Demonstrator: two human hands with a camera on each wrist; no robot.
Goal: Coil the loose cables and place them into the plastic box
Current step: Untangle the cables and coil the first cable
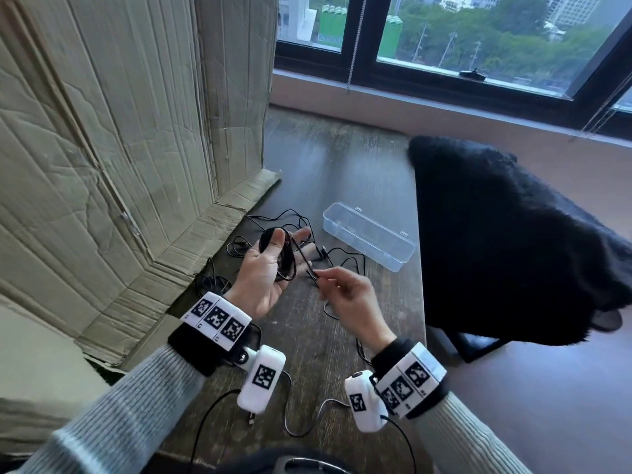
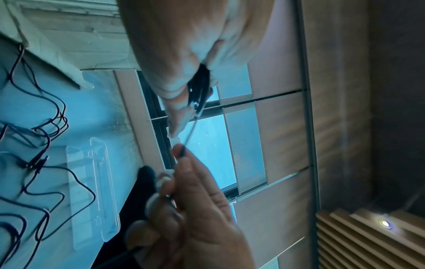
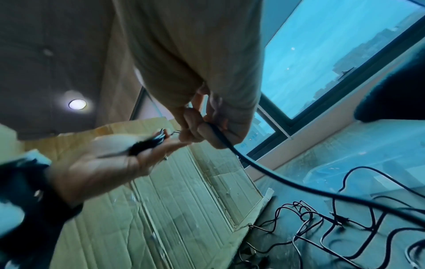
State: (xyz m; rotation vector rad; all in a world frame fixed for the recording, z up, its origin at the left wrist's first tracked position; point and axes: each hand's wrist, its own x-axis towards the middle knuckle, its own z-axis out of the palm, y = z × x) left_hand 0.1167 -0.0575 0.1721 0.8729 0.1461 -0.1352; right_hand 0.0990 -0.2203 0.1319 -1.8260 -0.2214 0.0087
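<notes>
Right hand (image 1: 349, 299) fingers pinch cable (image 1: 309, 265) | left hand (image 1: 270, 268) palm-up, thumb clamps coil (image 1: 284, 254)

The coiled cable (image 1: 284, 254) and the loose cables (image 1: 342, 258) are black, and the plastic box (image 1: 369, 241) is clear. The wooden table (image 1: 328, 172) is dark brown, the creased cardboard (image 1: 119, 131) pale tan, the fuzzy cloth (image 1: 513, 241) black. Both ribbed sleeves (image 1: 136, 415) are light grey, and the white wristbands (image 1: 219, 318) carry black square-code patterns.

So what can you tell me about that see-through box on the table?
The plastic box is a long, narrow, clear tray with rounded corners and small tabs along its far rim. No lid can be made out. It looks empty and lies flat on the dark wooden table, just beyond the hands. Loose black cables sprawl beside its near side; whether any touch it is unclear. Neither hand touches it.
</notes>
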